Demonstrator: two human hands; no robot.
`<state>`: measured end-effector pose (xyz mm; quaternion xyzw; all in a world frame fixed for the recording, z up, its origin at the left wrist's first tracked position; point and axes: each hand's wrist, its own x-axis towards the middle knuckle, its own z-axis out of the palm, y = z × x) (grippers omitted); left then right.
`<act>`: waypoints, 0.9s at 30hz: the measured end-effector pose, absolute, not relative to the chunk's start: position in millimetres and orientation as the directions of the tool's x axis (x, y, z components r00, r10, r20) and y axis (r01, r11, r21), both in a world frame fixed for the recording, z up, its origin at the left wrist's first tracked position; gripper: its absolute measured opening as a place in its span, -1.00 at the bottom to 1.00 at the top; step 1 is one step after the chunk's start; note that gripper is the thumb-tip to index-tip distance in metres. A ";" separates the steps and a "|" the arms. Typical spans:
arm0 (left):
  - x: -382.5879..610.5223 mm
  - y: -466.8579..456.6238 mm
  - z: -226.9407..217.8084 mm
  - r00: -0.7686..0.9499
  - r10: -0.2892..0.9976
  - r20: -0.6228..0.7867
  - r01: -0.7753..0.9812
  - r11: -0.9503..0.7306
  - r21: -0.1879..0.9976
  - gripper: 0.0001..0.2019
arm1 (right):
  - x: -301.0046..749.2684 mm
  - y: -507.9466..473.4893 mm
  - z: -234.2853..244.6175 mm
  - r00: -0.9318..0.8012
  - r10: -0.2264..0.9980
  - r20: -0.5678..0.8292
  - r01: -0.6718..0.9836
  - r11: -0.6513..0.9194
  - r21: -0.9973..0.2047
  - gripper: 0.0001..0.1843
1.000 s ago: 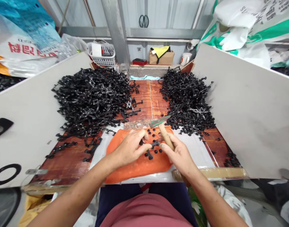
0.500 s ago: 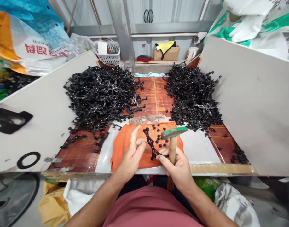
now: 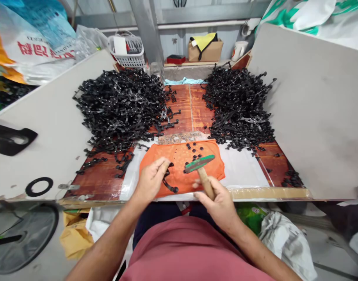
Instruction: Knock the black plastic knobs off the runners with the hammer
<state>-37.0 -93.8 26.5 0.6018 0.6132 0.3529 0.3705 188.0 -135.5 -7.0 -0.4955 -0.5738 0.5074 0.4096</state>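
My left hand [image 3: 153, 176] pinches a black jointed strip [image 3: 168, 185], whose lower end hangs over the orange cloth [image 3: 148, 156]. My fingers hide part of that strip. In my right hand [image 3: 218, 199] is a hammer [image 3: 206, 179] with a wooden handle and a green head, its head tilted above the cloth. Several small black round caps [image 3: 194, 150] lie on the cloth, some covered by the hammer head.
A large heap of black jointed pieces [image 3: 120, 109] is at the left and another heap [image 3: 240, 109] at the right. Grey boards [image 3: 310, 117] wall both sides. At the back stand a white basket [image 3: 129, 52], a cardboard box [image 3: 206, 50] and a mug [image 3: 239, 50].
My left hand has closed on the black strip and moved it left, away from my right hand. The hammer has tilted to the left. The whole view has shifted slightly.
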 end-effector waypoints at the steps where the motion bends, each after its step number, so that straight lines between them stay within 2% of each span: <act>1: -42.5 -90.3 25.9 0.029 0.999 -0.045 0.482 0.025 0.876 -0.61 | 197.8 -137.1 -8.4 -0.148 0.988 -0.034 0.181 -0.007 -0.984 -0.82; 5: -50.5 -81.1 19.4 0.211 0.969 -0.130 0.506 0.006 0.863 -0.67 | 233.1 -151.4 -20.8 -0.065 0.995 -0.072 0.334 -0.047 -0.941 -0.78; 8: -43.6 -79.1 14.6 0.304 0.931 -0.202 0.556 -0.001 0.831 -0.78 | 247.7 -165.1 -34.3 -0.071 0.990 -0.121 0.404 -0.083 -0.911 -0.73; 17: -25.6 -72.7 9.2 0.250 0.953 -0.174 0.552 0.007 0.833 -0.89 | 251.4 -174.8 -52.8 -0.091 0.990 -0.107 0.504 -0.047 -0.862 -0.81; 27: -24.2 -72.4 3.3 0.196 0.941 -0.276 0.472 0.156 0.868 -0.85 | 252.0 -172.7 -47.4 -0.105 0.989 -0.102 0.543 -0.028 -0.839 -0.77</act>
